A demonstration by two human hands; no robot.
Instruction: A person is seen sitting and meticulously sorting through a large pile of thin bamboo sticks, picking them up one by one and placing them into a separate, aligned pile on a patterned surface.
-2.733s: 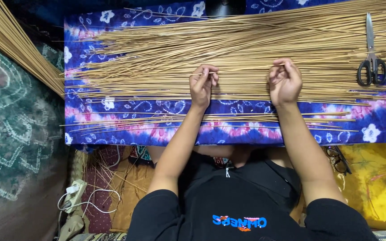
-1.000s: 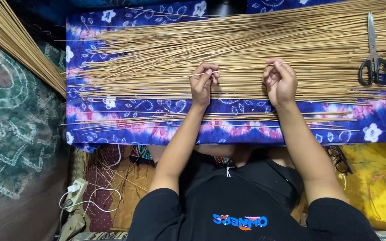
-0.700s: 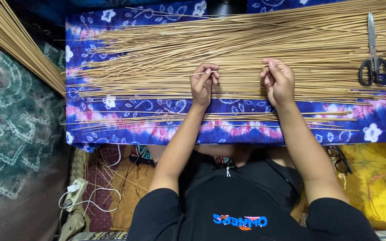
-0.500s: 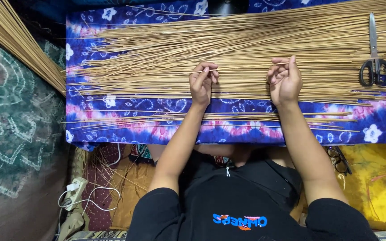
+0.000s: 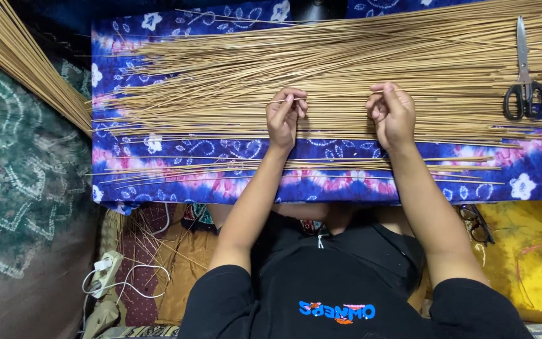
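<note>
Many thin sticks (image 5: 346, 69) cover blue floral cloth (image 5: 321, 185).

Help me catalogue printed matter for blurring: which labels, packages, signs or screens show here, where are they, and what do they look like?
Printed chest logo: on the black shirt at bottom centre; a short strip of blue lettering with a small orange mark beneath.
No packages, signs or screens show.

A cloth-covered board (image 5: 233, 182) runs across the middle of the frame, with the spread of thin sticks (image 5: 346, 69) lying on its upper part. Scissors (image 5: 523, 88) rest on the sticks at far right. Both hands — left hand (image 5: 285, 116), right hand (image 5: 392, 113) — sit on the sticks at centre. Another stick bundle (image 5: 20, 56) slants through the upper left; a power strip (image 5: 103, 276) lies lower left, eyeglasses (image 5: 477, 223) lower right.
</note>
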